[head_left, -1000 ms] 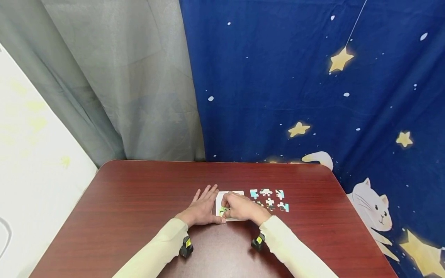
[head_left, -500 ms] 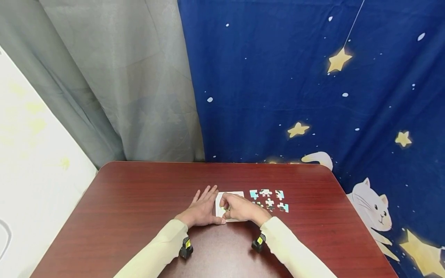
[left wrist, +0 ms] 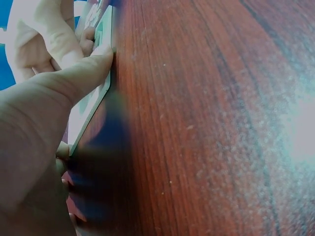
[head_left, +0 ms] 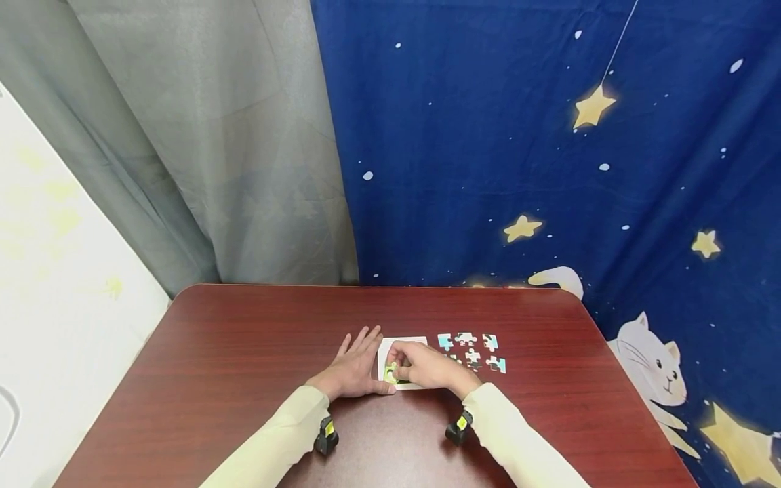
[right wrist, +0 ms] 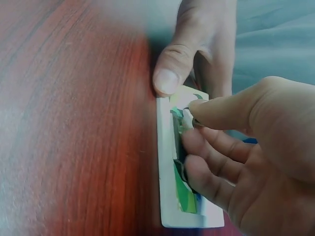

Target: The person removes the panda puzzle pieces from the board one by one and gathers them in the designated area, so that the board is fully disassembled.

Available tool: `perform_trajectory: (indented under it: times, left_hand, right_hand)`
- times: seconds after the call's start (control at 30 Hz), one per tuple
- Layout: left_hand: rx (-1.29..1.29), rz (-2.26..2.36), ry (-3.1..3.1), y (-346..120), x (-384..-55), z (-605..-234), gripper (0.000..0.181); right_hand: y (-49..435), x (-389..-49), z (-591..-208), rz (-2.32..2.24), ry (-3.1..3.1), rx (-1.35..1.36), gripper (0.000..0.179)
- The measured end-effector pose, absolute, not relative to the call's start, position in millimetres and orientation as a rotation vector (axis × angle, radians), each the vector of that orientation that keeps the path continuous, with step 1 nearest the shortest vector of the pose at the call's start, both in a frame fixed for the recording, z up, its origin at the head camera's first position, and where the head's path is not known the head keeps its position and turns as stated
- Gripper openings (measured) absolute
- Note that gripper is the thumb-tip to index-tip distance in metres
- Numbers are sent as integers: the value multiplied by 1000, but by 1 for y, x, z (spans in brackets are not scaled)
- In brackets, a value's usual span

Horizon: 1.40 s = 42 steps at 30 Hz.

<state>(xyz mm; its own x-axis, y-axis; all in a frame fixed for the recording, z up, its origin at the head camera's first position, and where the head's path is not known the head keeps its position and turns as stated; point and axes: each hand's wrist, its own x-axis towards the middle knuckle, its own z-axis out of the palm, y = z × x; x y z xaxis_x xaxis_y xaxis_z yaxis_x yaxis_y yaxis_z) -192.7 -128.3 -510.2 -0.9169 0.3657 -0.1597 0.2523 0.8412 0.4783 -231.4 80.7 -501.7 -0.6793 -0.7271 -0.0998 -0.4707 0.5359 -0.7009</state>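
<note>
A small white puzzle tray (head_left: 382, 352) lies on the table between my hands. My left hand (head_left: 354, 371) rests flat at its left side, fingers spread, with the thumb touching the near corner. Over the tray, my right hand (head_left: 428, 366) pinches a small puzzle piece (right wrist: 187, 119) between thumb and fingertip; its picture is mostly hidden by the fingers. Green and dark printed parts show inside the tray in the right wrist view. A green piece (head_left: 390, 372) sits at the tray's lower left, near the left thumb.
Several loose puzzle pieces lie right of the tray, among them a blue-edged one (head_left: 445, 341) and a white one (head_left: 472, 355). The reddish-brown table (head_left: 256, 352) ends at a grey curtain (head_left: 274, 169) and a blue starry curtain (head_left: 451, 149).
My right hand has shifted a little on the tray and its wrist has turned slightly, uncovering more of the green piece. The left hand stays where it was.
</note>
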Motion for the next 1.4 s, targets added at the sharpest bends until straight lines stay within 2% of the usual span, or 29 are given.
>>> perform_trajectory:
  times: [0.3, 0.77, 1.4]
  left_hand:
    - [483, 674, 2778, -128, -193, -510, 117]
    - [470, 644, 2772, -127, -194, -508, 117]
    - [481, 666, 2782, -129, -192, -514, 119]
  right_hand:
    - [89, -233, -493, -1083, 2268, -906, 7]
    - [125, -242, -477, -1219, 2347, -790, 10]
    - [183, -224, -481, -1124, 2359, -776, 2]
